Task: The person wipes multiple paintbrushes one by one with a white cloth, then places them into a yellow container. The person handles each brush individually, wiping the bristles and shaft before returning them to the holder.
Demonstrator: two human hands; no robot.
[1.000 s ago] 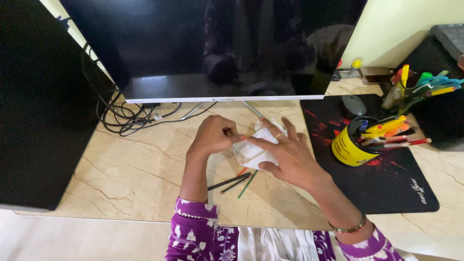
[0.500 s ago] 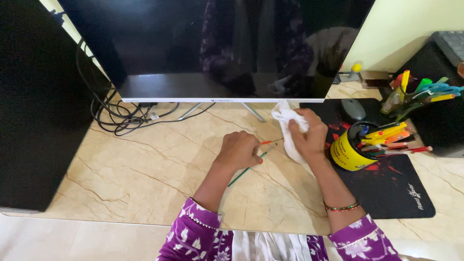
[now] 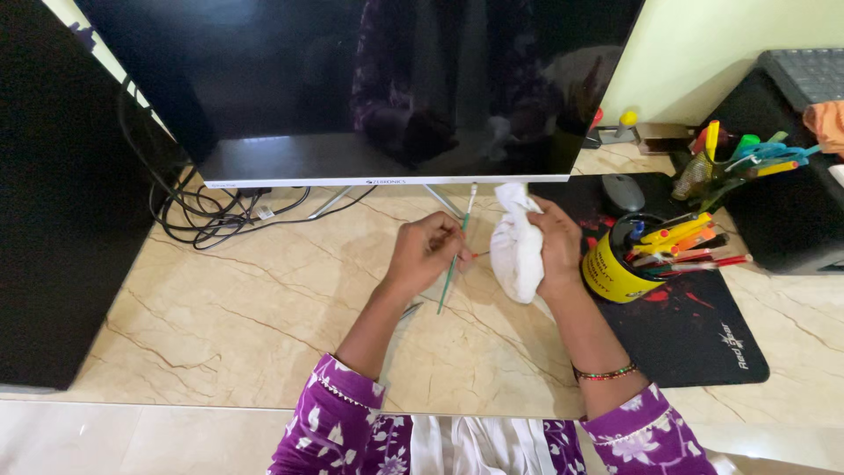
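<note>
Fingers of the left hand (image 3: 428, 252) pinch a thin green brush (image 3: 456, 253), tip up, near the table's (image 3: 220, 317) back edge. Just beside it, the right hand (image 3: 556, 242) squeezes a bunched white cloth (image 3: 514, 246), not touching the brush.

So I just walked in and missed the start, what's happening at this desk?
A person sits at a marble-look desk in front of a dark monitor. The left hand holds a thin green brush upright, tip toward the monitor. The right hand grips a bunched white cloth right beside it. A yellow cup full of pens stands on the black mat to the right.
</note>
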